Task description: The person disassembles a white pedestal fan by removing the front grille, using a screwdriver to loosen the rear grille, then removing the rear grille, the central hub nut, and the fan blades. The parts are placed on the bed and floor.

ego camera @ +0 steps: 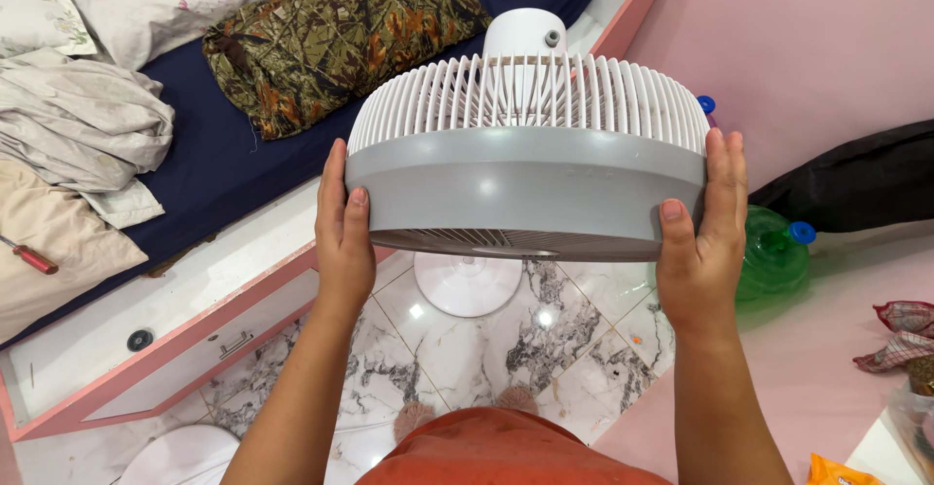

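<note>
In the middle of the frame, the round plastic fan head with white ribbed grille and grey rim (526, 169) is held above the marble floor (506, 349). The left hand (344, 237) and right hand (702, 237) grasp its opposite sides. Below it stands a white round base (467, 284).

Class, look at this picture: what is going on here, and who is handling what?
A person holds a fan head, white grille on a grey rim, up in the air with both hands. The left hand grips its left side, the right hand its right. Below it, a round white base stands on the marble-tiled floor. A bed with pillows lies to the left.
</note>
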